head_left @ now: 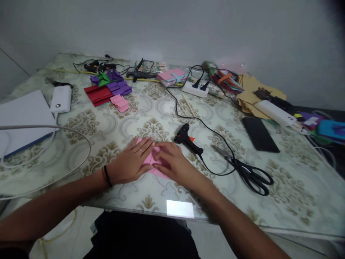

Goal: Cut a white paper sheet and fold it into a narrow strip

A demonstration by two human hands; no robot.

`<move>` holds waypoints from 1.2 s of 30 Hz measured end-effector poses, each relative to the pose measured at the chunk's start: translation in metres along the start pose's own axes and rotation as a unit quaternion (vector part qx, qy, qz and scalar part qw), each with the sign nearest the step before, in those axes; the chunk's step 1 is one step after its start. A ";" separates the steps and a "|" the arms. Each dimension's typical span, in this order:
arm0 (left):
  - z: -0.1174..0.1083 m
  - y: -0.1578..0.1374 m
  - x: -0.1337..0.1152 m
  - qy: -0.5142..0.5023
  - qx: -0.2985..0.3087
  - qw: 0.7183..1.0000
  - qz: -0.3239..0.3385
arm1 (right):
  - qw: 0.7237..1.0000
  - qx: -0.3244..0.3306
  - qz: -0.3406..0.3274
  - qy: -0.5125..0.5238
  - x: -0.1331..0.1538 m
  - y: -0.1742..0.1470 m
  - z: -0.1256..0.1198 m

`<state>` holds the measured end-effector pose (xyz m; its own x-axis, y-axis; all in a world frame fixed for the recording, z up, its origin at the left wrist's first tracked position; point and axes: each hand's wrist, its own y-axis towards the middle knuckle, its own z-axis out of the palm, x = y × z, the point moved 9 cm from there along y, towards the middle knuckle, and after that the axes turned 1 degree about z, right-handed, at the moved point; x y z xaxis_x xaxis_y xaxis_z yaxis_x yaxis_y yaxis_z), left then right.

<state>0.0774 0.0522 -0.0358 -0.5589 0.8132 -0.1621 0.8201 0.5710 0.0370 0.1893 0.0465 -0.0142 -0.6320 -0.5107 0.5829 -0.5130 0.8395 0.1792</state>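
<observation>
A sheet of pink paper (159, 173) with crease lines lies on the patterned table between my hands. My left hand (136, 158) rests flat across its left side, fingers stretched out and pressing it down. My right hand (172, 162) is bent over the paper's right side, with curled fingers and thumb gripping it; the fingertips are partly hidden. Just right of my hands lies a black glue gun (188, 139), its cord running back across the table. Beyond it rests a pair of scissors (246, 171) with black handles.
Folded red paper (98, 94), purple paper (120, 87) and small pink paper (120, 103) lie back left. A power bank (61, 99) sits near white sheets (27, 115). A power strip (195, 89), brown paper (256, 88) and phone (260, 134) are to the right.
</observation>
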 end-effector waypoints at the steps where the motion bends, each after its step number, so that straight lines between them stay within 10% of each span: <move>1: 0.000 0.000 0.000 -0.002 0.000 1.000 -0.003 | 1.000 0.004 -0.001 -0.003 0.000 0.000 0.001; 36: -0.004 -0.001 -0.010 0.003 -0.015 1.000 0.022 | 0.981 0.062 0.009 -0.182 0.028 -0.066 0.039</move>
<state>0.0814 0.0441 -0.0306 -0.5232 0.8383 -0.1535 0.8400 0.5376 0.0732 0.1830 -0.0307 -0.0406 -0.7955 -0.5480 0.2586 -0.5530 0.8310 0.0602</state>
